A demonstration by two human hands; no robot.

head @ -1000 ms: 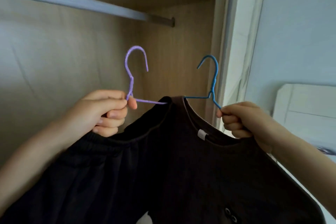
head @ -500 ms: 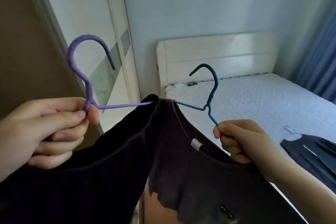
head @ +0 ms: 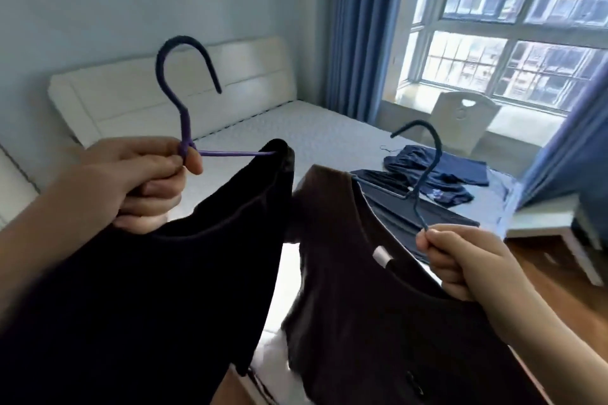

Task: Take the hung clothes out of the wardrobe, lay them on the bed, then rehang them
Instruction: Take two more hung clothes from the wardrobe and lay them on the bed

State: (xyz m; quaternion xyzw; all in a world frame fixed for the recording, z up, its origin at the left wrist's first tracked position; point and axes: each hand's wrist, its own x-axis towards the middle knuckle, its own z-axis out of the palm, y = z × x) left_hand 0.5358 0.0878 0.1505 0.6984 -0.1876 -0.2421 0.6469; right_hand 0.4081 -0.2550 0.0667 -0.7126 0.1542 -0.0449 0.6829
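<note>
Black garment and brown shirt, a second ago at the wardrobe, now above the bed's near edge | left hand grips purple hanger, right hand pinches blue hanger | I judge laying-down next, beside dark clothes at far-right edge.

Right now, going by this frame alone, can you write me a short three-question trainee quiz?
1. True or false: the left hand pinches the purple hanger just below its hook.
2. The blue hanger held by the right hand carries: A) a dark brown T-shirt, B) a white towel, C) a red jacket.
3. Fill in: dark blue clothes already lie on the ____.
Key: 1 true; 2 A; 3 bed.
</note>
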